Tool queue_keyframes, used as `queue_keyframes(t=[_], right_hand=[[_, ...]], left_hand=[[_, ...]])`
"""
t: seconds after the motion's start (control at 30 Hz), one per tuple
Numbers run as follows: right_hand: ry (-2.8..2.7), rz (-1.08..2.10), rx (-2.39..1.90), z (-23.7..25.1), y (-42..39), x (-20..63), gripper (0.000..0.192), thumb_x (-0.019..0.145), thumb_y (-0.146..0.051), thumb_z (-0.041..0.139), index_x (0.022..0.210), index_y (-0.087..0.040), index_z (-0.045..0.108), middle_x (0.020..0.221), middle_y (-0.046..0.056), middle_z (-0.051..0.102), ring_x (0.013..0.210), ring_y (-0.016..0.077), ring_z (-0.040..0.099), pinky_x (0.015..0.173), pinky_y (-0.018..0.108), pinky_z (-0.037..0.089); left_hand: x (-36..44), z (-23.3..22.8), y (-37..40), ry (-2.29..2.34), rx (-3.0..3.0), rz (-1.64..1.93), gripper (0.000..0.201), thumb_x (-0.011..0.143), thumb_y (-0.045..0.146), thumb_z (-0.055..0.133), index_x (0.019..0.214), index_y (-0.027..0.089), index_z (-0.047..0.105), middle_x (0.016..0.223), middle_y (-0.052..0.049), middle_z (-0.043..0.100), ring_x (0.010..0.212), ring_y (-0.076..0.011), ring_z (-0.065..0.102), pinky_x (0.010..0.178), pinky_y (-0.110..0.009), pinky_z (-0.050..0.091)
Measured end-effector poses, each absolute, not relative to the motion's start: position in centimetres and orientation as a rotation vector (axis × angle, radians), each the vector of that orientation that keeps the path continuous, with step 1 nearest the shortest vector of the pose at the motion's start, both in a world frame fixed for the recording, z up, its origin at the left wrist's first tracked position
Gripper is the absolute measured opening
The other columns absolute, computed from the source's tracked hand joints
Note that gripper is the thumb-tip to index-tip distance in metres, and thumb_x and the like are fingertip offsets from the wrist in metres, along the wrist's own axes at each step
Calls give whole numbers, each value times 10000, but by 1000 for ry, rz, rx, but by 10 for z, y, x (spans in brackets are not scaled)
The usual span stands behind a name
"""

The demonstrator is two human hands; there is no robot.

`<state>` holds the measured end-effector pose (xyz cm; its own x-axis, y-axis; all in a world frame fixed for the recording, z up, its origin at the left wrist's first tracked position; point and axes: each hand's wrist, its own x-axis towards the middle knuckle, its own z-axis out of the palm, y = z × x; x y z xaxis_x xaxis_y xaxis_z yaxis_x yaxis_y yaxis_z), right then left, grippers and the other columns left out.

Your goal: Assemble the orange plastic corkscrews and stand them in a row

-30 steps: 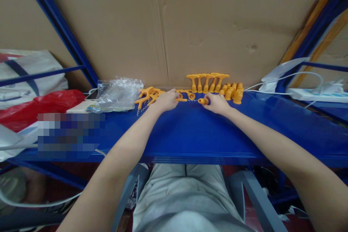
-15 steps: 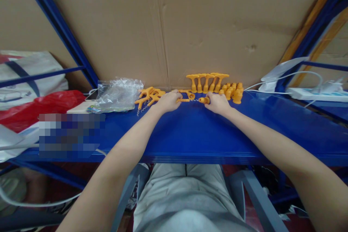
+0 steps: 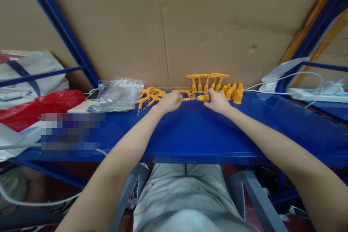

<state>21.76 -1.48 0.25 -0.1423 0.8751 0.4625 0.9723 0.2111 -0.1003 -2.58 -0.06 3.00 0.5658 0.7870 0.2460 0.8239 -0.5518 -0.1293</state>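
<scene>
My left hand rests on the blue shelf and grips a ribbed orange rod that points right. Opposite it, my right hand pinches a short orange cylinder, its end close to the rod's tip near a small orange ring. Behind the hands stand several orange T-shaped pieces and a cluster of orange caps. Orange forked pieces lie left of my left hand, with a thin wire spring beside them.
A crumpled clear plastic bag lies on the shelf to the left, beside a red bag. A white power strip and cables sit at the right. Brown cardboard backs the shelf.
My right hand has moved the orange cylinder up and to the left, closer to the rod's tip. My left hand has barely shifted.
</scene>
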Motion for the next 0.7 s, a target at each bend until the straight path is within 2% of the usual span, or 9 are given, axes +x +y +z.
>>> queue_keyframes(t=[0.13,0.27,0.43,0.7], right_hand=[[-2071,-269,-1594,-4,-10,220,297,820,-287,623,1098,-188,588,987,127,774,960,353,734,873,435,507],[-2091,-187,-1366,-8,-8,219,264,838,-296,631,1079,-202,582,992,110,763,968,319,741,862,407,536],[-2090,-83,-1166,-8,-7,221,260,844,-323,660,1062,-215,567,968,91,749,919,288,743,837,397,562],[-2063,-85,-1187,-4,-9,222,214,828,-280,684,988,-228,552,849,60,719,809,278,728,779,395,564]], left_hand=[[-25,29,-1,-1350,-2557,-240,345,973,184,455,1124,144,762,1199,-139,691,1097,-275,696,981,-382,534],[-24,25,1,-1286,-2583,-321,324,978,202,470,1099,156,767,1156,-128,700,1072,-260,700,955,-368,544],[-24,18,7,-1265,-2598,-416,312,992,215,478,1148,158,742,1196,-125,703,1105,-258,690,964,-370,542],[-25,8,19,-1212,-2645,-581,284,970,162,500,1121,153,741,1163,-118,711,1093,-248,693,975,-368,548]])
